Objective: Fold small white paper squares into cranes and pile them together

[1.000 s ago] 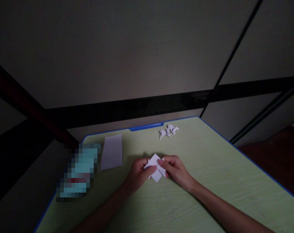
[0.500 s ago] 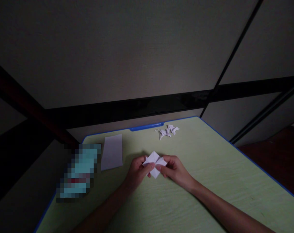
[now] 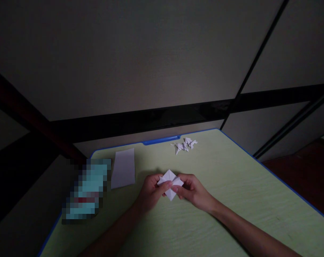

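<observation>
A white, partly folded piece of paper with pointed flaps is held just above the pale green table, near its middle. My left hand pinches its left side with thumb and fingers closed. My right hand grips its right side, fingers curled on the paper. Both forearms reach in from the lower edge of the view.
A flat white sheet of paper lies to the left of my hands. Several small folded white paper figures sit near the table's far edge. A blurred bluish object lies at the table's left edge. The blue-rimmed table drops off at right.
The folded paper has been turned and reshaped slightly between my fingers; both hands stayed in nearly the same spot, and the paper sits a little lower than half a second ago.
</observation>
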`<state>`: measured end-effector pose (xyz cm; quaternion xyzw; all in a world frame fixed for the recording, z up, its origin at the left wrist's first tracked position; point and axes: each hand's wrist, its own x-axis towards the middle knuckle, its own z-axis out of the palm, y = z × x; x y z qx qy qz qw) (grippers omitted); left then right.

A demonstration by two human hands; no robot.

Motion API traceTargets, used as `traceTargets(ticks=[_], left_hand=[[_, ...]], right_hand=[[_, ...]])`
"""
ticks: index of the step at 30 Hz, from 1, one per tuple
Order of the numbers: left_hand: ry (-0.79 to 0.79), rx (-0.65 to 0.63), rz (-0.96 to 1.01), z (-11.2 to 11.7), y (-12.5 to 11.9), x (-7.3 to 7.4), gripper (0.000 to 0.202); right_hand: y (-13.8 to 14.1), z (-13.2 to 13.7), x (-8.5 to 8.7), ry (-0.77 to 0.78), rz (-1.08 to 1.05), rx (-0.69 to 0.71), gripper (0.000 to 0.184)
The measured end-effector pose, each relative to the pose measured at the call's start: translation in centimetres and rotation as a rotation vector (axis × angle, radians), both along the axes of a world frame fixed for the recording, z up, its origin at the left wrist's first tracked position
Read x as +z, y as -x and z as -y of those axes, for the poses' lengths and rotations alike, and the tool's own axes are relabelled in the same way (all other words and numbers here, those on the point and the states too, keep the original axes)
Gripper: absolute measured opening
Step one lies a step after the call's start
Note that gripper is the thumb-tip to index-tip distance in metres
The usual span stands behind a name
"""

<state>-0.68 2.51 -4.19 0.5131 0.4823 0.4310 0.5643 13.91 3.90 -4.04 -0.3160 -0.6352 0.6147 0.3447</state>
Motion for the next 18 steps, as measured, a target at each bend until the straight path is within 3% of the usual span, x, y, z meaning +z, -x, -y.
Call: traceTargets(ticks=[9, 18], left_hand=[[0.05, -0.02, 0.107, 0.17, -0.48, 0.12, 0.026], [0.068, 0.041, 0.098, 0.17, -0.49, 0.22, 0.024]], right_hand=[[-0.08, 0.31, 0.63, -0.01, -0.05, 0.024, 0.027], [0.31, -0.06, -0.3, 0.019, -0.018, -0.001, 0.024]])
